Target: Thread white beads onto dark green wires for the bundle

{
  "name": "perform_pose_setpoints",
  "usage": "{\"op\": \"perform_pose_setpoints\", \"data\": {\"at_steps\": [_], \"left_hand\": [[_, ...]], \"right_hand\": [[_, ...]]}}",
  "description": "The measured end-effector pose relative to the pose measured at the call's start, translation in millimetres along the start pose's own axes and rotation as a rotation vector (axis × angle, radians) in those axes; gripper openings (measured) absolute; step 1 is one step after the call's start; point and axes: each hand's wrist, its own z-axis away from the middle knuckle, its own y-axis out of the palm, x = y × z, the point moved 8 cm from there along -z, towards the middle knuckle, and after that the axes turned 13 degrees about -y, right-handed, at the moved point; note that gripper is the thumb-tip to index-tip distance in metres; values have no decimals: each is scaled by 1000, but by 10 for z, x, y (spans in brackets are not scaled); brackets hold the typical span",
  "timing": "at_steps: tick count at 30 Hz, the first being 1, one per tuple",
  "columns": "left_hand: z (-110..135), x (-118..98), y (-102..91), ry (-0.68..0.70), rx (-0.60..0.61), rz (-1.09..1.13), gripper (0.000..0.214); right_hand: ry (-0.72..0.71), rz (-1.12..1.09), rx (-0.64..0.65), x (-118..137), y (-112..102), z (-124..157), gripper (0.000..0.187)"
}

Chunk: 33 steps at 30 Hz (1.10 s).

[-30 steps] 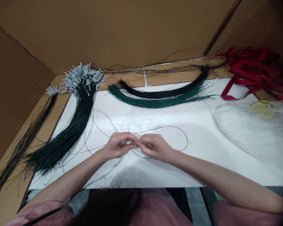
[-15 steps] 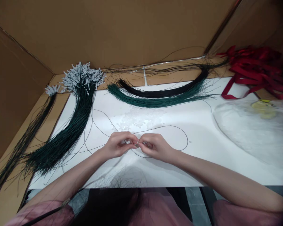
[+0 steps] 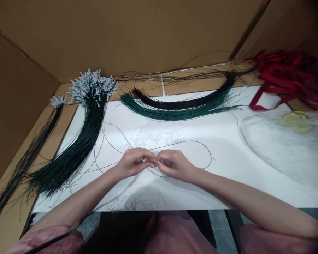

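Observation:
My left hand (image 3: 136,162) and my right hand (image 3: 175,164) meet fingertip to fingertip low over the white board (image 3: 228,155). Each is closed in a pinch. A thin dark wire (image 3: 211,157) runs from between them, looping out to the right and back. Tiny whitish beads seem to sit at the pinched fingertips, mostly hidden by the fingers. Just beyond my hands lies a scatter of small clear-white beads (image 3: 156,134). More loose wire strands curve across the board to the left of my left hand.
At left lie a thick bundle of green wires (image 3: 87,137) with white beaded tips and a thinner bundle (image 3: 42,137). Behind are black wires (image 3: 180,104) and green wires (image 3: 169,114). Red ribbon (image 3: 286,77) and a clear plastic bag (image 3: 275,141) lie right. Cardboard walls (image 3: 148,35) enclose the back.
Almost nothing differs. Both hands keep the same pinch in the same place, with only a very slight shift at the fingertips.

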Motion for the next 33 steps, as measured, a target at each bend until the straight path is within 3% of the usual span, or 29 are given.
{"op": "perform_pose_setpoints", "data": {"at_steps": [33], "left_hand": [[-7,-26,22,1,19,-51,13]], "right_hand": [[-1,22,16,10,17,-10,21]]}}
